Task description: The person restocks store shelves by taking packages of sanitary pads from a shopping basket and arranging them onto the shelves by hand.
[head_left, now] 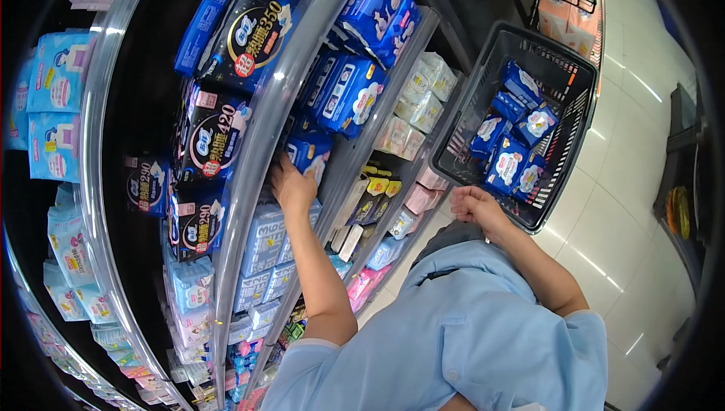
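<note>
A blue pack (309, 151) partly hides the left fingers (287, 170).

Your blue pack (308, 152) sits on the shelf (418, 42), your left hand (293, 184) touching it; whether you grip it is hidden. It is glossy, with a pale label on the side turned toward you. In your basket (468, 94), more blue packs (506, 165) lie loosely heaped at mixed angles, some overlapping, several showing white cloud-shaped labels.
</note>
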`<state>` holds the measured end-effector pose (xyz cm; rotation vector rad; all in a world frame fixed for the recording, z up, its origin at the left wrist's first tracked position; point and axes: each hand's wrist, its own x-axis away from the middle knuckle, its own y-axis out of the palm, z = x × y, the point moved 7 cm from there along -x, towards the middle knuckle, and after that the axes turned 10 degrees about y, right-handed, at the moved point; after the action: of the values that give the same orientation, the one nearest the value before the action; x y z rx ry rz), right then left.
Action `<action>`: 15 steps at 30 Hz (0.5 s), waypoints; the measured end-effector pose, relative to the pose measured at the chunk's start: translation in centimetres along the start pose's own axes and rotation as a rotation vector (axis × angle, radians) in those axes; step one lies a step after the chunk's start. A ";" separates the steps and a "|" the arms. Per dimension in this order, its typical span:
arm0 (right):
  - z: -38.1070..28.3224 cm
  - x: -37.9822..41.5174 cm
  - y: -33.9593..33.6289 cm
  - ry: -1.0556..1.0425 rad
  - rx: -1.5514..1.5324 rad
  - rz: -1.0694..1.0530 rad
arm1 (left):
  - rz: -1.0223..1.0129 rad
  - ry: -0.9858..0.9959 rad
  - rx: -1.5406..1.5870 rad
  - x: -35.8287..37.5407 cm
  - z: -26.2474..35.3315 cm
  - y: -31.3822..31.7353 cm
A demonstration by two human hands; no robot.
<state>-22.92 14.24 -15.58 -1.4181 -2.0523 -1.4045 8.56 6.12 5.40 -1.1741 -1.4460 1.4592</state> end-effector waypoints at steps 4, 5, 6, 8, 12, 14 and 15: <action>0.2 -0.1 -0.9 0.018 -0.001 0.027 | 0.081 0.112 0.050 -0.7 0.2 1.7; 0.3 -0.1 -1.1 0.021 0.000 0.035 | 0.091 0.124 0.042 -0.9 0.3 2.0; 0.3 0.0 -1.3 0.025 0.004 0.039 | 0.103 0.133 0.033 -1.2 0.5 2.2; 0.5 -0.3 -1.5 0.032 0.003 0.039 | 0.128 0.146 0.014 -2.1 0.8 2.4; 1.5 -1.1 -2.1 0.067 -0.008 0.043 | 0.129 0.161 0.019 -2.1 1.9 2.1; 1.4 -1.4 -2.2 0.087 -0.002 0.052 | 0.129 0.195 0.058 -2.0 2.1 2.2; 1.2 -1.5 -2.3 0.094 0.002 0.060 | 0.130 0.210 0.078 -2.0 2.1 2.3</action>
<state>-23.81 14.30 -18.45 -1.3744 -1.9370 -1.4167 7.37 3.43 3.20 -1.3497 -1.1795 1.4188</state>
